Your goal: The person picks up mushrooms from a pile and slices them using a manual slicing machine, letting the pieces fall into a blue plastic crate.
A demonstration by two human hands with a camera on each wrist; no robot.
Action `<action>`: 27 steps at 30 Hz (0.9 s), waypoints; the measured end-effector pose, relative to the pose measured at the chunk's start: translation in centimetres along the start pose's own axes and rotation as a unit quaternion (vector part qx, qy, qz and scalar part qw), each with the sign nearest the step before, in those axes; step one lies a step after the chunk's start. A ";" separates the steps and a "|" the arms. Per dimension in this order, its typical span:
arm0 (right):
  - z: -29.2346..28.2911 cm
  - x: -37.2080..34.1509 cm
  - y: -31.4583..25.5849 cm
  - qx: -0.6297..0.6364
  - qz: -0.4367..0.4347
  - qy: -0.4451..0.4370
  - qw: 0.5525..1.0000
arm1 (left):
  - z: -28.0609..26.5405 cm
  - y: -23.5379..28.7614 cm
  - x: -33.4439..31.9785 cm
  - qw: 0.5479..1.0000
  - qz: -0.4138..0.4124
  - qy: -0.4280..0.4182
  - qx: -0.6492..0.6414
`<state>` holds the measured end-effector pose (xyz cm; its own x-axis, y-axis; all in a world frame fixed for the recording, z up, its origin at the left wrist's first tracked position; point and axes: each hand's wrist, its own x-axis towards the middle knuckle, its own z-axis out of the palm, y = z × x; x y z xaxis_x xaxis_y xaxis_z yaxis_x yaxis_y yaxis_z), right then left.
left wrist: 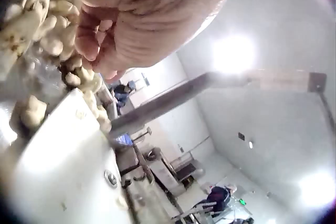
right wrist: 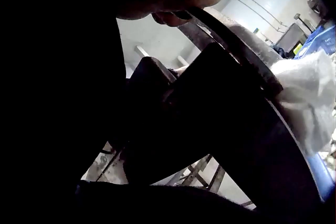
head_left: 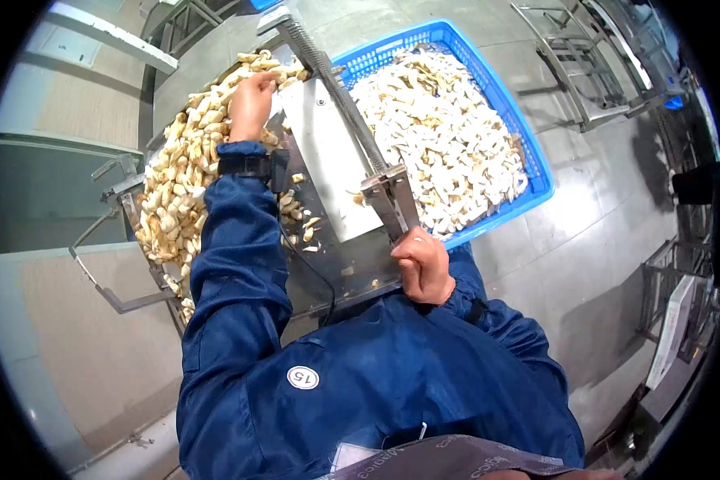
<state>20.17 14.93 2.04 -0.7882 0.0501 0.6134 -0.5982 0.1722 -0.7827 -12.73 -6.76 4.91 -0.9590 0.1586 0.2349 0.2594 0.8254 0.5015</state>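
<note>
a round white badge (head_left: 302,378) on the chest of the blue jacket (head_left: 376,364) carries the number "15" in dark figures inside a dark ring, turned about in the head view. along the lower edge of that view, a dark grey cloth (head_left: 448,462) bears pale printed lettering that seems to read "magic3", repeated farther along where only its last characters show. in the left wrist view, a small green glowing patch (left wrist: 242,202) in the background is too small to read.
</note>
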 end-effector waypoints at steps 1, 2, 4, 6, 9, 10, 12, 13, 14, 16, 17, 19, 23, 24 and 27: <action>0.1 -0.1 0.1 -0.002 -0.005 0.000 1.000 | 0.8 -0.5 0.3 0.996 0.068 0.029 0.039; 0.0 -0.2 0.1 -0.005 -0.008 0.000 1.000 | 1.8 -0.7 0.7 0.986 0.137 0.057 0.077; 0.1 -0.2 0.2 -0.008 -0.016 0.000 1.000 | 1.9 -0.3 0.8 0.988 0.107 -0.010 0.110; 0.0 -0.2 0.2 -0.019 -0.019 -0.002 1.000 | 1.6 -0.3 1.1 0.982 0.135 -0.028 0.131; -0.2 -0.2 0.0 -0.031 -0.006 -0.012 0.999 | 1.7 -2.4 1.8 0.987 0.110 -0.080 0.088; -0.1 -0.2 -0.1 -0.029 -0.006 -0.006 1.000 | 1.4 -2.2 1.9 0.984 0.140 -0.069 0.091; 0.1 0.0 -0.2 -0.019 -0.008 0.003 1.000 | 0.8 -2.5 1.0 0.989 0.112 -0.051 0.088; -0.3 -0.1 -0.2 -0.036 0.008 -0.026 0.999 | 0.4 -2.8 0.7 0.990 0.091 -0.041 0.096; -0.3 -0.1 -0.1 -0.031 0.002 -0.019 0.999 | 0.1 -3.1 0.4 0.992 0.069 -0.029 0.105; 0.1 -0.1 0.0 -0.022 -0.012 -0.002 1.000 | -0.4 -2.9 -0.4 0.993 0.088 -0.030 0.078; -0.1 -0.2 -0.1 -0.025 0.006 -0.018 1.000 | 0.4 -3.9 -0.4 0.984 0.157 0.015 0.086; -0.1 -0.1 -0.3 -0.030 -0.005 -0.007 1.000 | 0.0 -2.8 -1.2 0.985 0.131 -0.035 0.108; 0.2 0.0 -0.6 -0.031 -0.002 0.008 0.999 | 1.2 -3.5 -0.3 0.987 0.126 0.005 0.104; 0.3 0.0 -0.6 -0.032 -0.002 0.016 0.999 | 0.8 -3.0 -0.3 0.985 0.139 0.015 0.097; 0.5 -0.2 -0.4 -0.024 0.002 0.022 0.999 | -0.6 -1.8 -0.9 0.991 0.087 0.037 0.099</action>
<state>20.53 14.40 2.16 -0.7822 0.0943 0.6159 -0.5872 0.2191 -0.7792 -12.23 -8.77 4.29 -0.8886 0.2737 0.3680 0.3857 0.8801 0.2768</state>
